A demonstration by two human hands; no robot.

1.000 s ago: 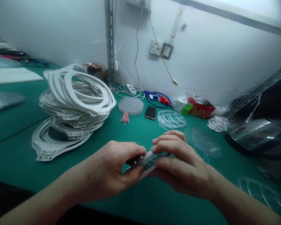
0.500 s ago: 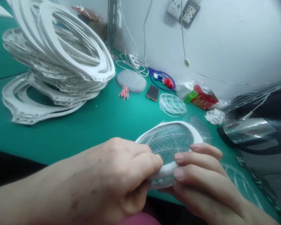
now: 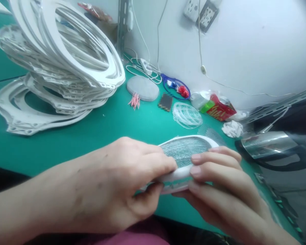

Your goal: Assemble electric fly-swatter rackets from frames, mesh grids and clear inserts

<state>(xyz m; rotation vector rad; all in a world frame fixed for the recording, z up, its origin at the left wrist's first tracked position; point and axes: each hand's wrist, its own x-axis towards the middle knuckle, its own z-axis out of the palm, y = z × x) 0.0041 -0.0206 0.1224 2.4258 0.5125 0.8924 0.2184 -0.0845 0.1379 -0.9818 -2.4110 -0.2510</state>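
Note:
Both my hands grip one white oval frame with wire mesh (image 3: 185, 149) just above the green table (image 3: 112, 129). My left hand (image 3: 122, 183) is closed on its near rim, fingers on top and thumb beneath. From the right side my right hand (image 3: 219, 183) pinches the same rim, fingertips pressed on the white edge. The frame lies almost flat, its far end pointing away from me. The near part of the frame is hidden under my fingers.
A tall leaning stack of white oval frames (image 3: 58, 64) fills the left. Behind lie a grey disc (image 3: 142, 87), pink pins (image 3: 135, 100), clear wire rings (image 3: 187, 115), loose mesh (image 3: 211, 132), a red packet (image 3: 220, 109), a white rag (image 3: 232, 128). A shiny metal-and-black object (image 3: 270, 146) sits right.
The view came down and closer to the table. The meshed frame, edge-on a second ago, then tilted up showing its mesh, now lies flatter. Both hands kept their grip.

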